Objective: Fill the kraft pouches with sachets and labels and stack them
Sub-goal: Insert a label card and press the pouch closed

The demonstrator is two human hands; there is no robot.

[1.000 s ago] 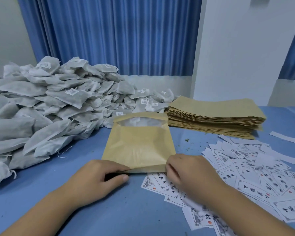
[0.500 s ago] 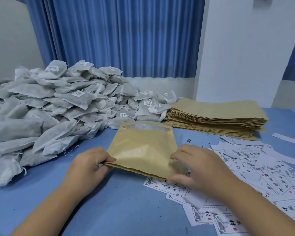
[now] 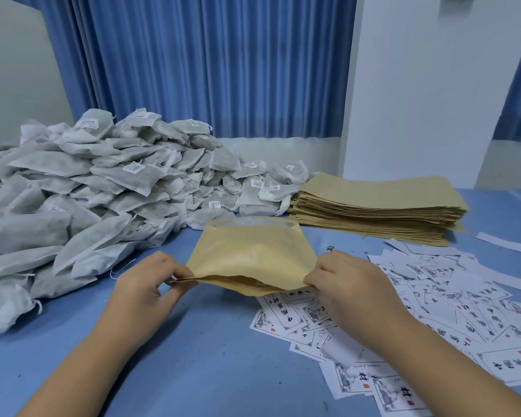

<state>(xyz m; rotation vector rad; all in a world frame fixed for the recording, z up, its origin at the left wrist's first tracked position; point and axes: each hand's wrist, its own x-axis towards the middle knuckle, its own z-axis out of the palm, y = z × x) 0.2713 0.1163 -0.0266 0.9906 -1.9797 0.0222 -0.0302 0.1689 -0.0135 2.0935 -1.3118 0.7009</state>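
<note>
A kraft pouch (image 3: 250, 251) lies in the middle of the blue table, its near edge lifted and gaping a little. My left hand (image 3: 146, 284) pinches the pouch's near left corner. My right hand (image 3: 346, 284) pinches its near right corner. A big heap of grey-white sachets (image 3: 88, 200) fills the left side of the table. A stack of flat kraft pouches (image 3: 379, 206) sits behind and to the right. Printed paper labels (image 3: 451, 305) lie scattered on the right, some under the held pouch's edge.
The blue table (image 3: 208, 362) runs to a blue curtain (image 3: 208, 64) and a white wall (image 3: 427, 85) behind. A loose white paper strip (image 3: 507, 242) lies at the far right.
Both hands have moved to the pouch's near corners and raised its near edge, which now gapes. The pouch has shifted a little to the right over the labels.
</note>
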